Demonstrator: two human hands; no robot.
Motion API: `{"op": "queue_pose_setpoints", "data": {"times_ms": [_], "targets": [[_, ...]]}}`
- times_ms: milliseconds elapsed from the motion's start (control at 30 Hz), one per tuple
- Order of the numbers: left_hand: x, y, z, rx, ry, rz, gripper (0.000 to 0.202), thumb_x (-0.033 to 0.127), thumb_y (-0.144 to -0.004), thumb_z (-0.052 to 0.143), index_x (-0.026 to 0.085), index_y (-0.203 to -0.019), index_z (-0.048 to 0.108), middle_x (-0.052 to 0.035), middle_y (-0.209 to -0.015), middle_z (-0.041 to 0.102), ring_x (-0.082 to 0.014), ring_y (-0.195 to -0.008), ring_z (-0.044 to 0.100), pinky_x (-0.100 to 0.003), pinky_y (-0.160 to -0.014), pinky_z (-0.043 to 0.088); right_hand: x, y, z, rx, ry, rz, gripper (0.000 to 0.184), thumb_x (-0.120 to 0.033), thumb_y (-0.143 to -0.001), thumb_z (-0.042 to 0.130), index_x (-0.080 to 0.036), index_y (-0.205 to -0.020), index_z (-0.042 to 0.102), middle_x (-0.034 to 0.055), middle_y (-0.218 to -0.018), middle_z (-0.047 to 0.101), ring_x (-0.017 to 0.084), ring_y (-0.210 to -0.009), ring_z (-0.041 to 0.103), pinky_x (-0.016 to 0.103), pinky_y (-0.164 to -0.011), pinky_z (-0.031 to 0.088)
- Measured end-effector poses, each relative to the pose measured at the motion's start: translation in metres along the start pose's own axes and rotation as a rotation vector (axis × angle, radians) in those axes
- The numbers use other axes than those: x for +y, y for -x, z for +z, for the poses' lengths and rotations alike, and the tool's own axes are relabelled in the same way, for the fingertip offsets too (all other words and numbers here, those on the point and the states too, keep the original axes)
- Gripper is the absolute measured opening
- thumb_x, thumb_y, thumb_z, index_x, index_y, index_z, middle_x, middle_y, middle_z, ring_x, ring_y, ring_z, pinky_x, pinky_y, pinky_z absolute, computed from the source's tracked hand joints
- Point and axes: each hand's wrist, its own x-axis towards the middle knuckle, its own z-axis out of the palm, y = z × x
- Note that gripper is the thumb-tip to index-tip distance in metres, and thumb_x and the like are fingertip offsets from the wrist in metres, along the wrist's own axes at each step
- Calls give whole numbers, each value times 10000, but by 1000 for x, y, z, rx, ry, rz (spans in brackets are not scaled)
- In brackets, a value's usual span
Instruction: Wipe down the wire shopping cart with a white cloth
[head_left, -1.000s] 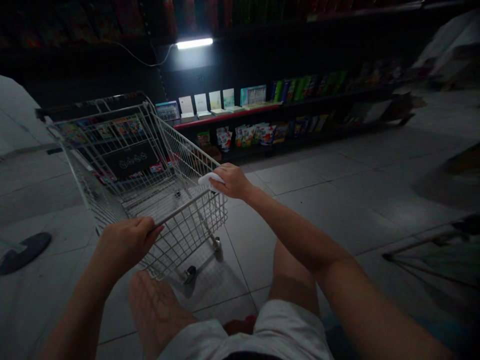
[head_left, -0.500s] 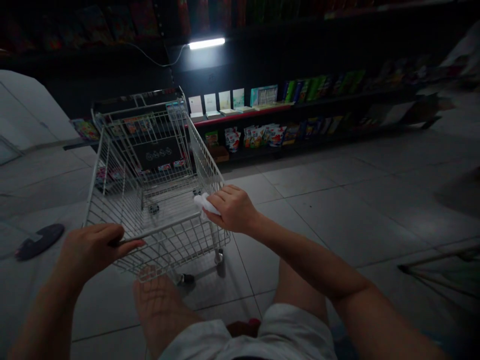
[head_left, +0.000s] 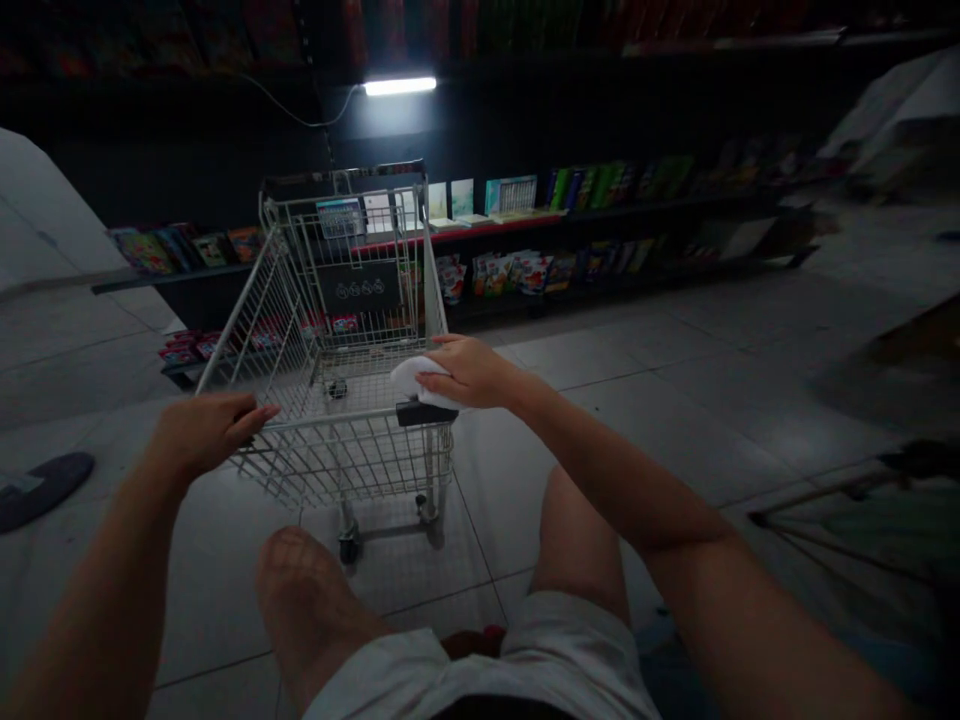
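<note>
A wire shopping cart (head_left: 352,300) stands in front of me, pointing straight ahead, its basket showing nothing large inside. A small dark object (head_left: 337,388) lies on the basket floor. My right hand (head_left: 469,372) presses a white cloth (head_left: 409,380) against the right end of the cart handle (head_left: 330,421), near a black grip piece (head_left: 424,412). At the left part of that bar, my left hand (head_left: 206,430) rests with its fingers curved over it. My bare knee (head_left: 300,600) is just behind the cart.
Low dark shelves (head_left: 600,235) with books and packets run along the back, under a tube light (head_left: 399,86). The floor (head_left: 600,420) is pale tile. A dark round mat (head_left: 41,490) lies at left, and a blurred wire frame (head_left: 840,520) sits at lower right.
The cart has swung from pointing up-left to pointing straight ahead and rolled slightly farther from me. Both hands moved with the handle, and the cloth stays under my right hand.
</note>
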Motion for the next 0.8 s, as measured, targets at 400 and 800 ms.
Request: {"op": "queue_pose_setpoints", "data": {"times_ms": [400,800], "targets": [[172,-76,-3,97,712,381,465,595,-959,204,233,-831,467,-41,-767,638,-188,-717,598,-304,-708,433,-31,43,83,1116,-338,680,417,-496,-1012,378,-161,-1142,588,150,-973,700,231,-874,675,405,-813,575],[169,-102,-4,-343,560,479,553,680,-852,457,170,-750,643,2,-707,583,-143,-685,511,-261,-643,403,-59,93,234,817,-418,459,347,-345,-980,389,-260,-1087,708,95,-1321,682,230,-1440,495,504,-1164,489]]}}
